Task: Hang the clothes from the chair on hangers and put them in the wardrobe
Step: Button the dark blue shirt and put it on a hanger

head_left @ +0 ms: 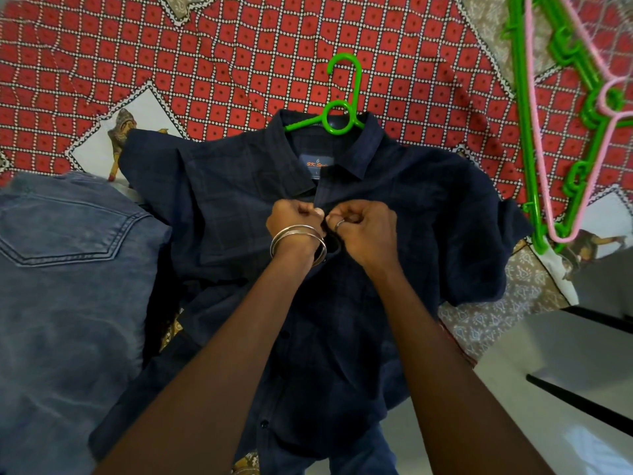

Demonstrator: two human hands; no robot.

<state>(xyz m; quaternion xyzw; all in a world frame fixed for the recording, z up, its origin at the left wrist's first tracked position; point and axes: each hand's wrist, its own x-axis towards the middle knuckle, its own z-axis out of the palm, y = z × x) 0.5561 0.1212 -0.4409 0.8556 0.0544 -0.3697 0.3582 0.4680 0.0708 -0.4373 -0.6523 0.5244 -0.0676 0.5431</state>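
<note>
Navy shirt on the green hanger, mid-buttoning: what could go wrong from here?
Both the left hand and right hand pinch the navy shirt placket; tugging may slide it off the green hanger. The jeans overlap its sleeve, so lifting may drag them too.

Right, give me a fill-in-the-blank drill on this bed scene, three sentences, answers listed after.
1. The hanger inside the navy shirt is coloured ____.
2. Both hands, left hand and right hand, pinch the shirt's front just below its ____.
3. The jeans lie on the shirt's ____ side in the picture.

Missing words: green; collar; left
</note>
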